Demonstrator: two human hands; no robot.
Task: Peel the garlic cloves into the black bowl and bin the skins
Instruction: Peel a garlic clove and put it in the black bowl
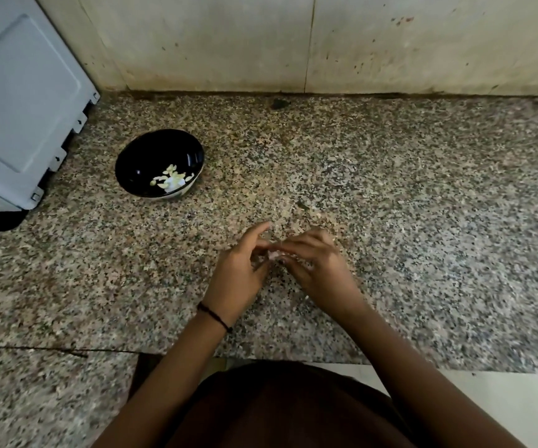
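Nearest us, over the speckled granite counter (422, 221), our left hand (238, 270) and right hand (317, 266) meet at the fingertips, both pinching one small pinkish garlic clove (274, 253) between them. Farther off to the left, well apart from the hands, the black bowl (151, 153) sits on the counter with pale peeled cloves (170, 181) lying in it. Beside it, a white appliance (19, 101) stands before the stained tiled wall (390, 43).
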